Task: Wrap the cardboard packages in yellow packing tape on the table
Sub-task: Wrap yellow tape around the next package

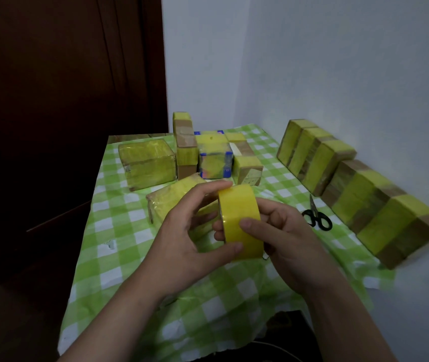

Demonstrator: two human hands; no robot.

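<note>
Your cloth (119,257) spreads under both hands. Right of your right fingers, a row of taped packages (365,199) stands by the wall. Beyond your fingertips sits a cluster (146,163) of more, and one flat package (171,202) lies just behind your left fingers. Your left hand (182,239) and right hand (286,239) both grip the roll (237,218) above the cloth — fingers curled round it, right thumb on its outer face. Scissors (316,218) lie just right of your right knuckles — not touching.

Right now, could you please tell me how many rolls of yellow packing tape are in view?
1: the yellow packing tape roll is held between the left hand and right hand above the table; more may hide behind packages.
</note>
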